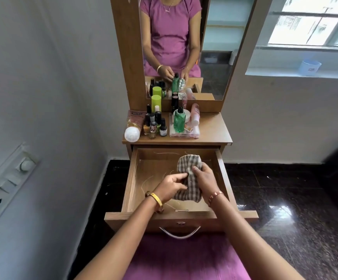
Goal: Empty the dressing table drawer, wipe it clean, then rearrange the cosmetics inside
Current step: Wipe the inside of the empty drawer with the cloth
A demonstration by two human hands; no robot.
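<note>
**A:** Where is our cloth (188, 176) now?

**B:** It is inside the open drawer (138, 190), over toward the right side. We have it in both hands. Our left hand (171, 185) pinches its left edge with the fingers curled. Our right hand (203, 176) wraps over the top of it and grips it.

**A:** Will it be hard to hold?

**B:** We think not. It looks soft and light and floppy, so it will fold and bunch up. It should not slip or break. We think it is best to bunch it into a pad and press down with the flat of our hand.

**A:** Is the drawer empty?

**B:** Yes, we see only the cloth in it. There are pale scratchy marks on the wooden floor.

**A:** And our cosmetics?

**B:** They stand up on the table top (212, 130). The little nail polish bottles (154, 126) are on the left. The green bottle (179, 121) stands in a clear tray (184, 134). Those look like glass, so we should lift them gently, one by one.
</note>
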